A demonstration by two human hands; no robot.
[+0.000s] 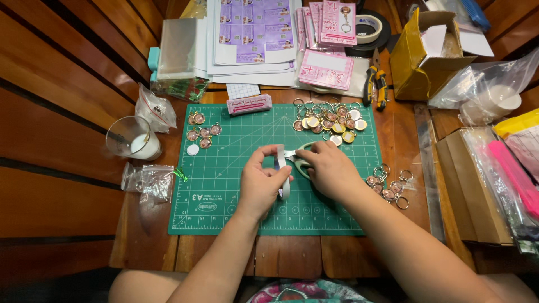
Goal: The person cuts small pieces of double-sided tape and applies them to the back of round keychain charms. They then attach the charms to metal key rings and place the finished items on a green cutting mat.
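Holding a narrow white strip (pixel 282 168) upright near the middle of the frame, your left hand (pixel 261 182) closes its thumb and fingers around the lower part of it. Your right hand (pixel 330 168) sits just beside, to the right, and grips a pair of scissors (pixel 297 158) with pale green handles; the blades point left and meet the strip near its upper part. Both hands hover over the green cutting mat (pixel 224 191), which lies flat on the wooden worktop (pixel 281 264) in the centre of the picture.

On the upper right part of the mat you see a heap of round keychains (pixel 330 120) with gold and pink faces and metal rings. A smaller group of the same keychains (pixel 202 132) lies at the upper left of the mat, and some more (pixel 390 185) rest on the worktop just right of the mat. A small pink card (pixel 249 104) lies at the top edge of the mat.

Left of the mat stands a clear cup (pixel 133 138) with something white inside, and small clear plastic bags (pixel 149 182) are near it. At the top of the frame there are printed sheets (pixel 252 28) in purple and pink packets (pixel 331 33), with a roll of tape (pixel 370 25) and pliers (pixel 375 84) to the right of them. A yellow open box (pixel 418 59) stands in the upper right, and a brown flat box (pixel 466 191) lies along the right edge.
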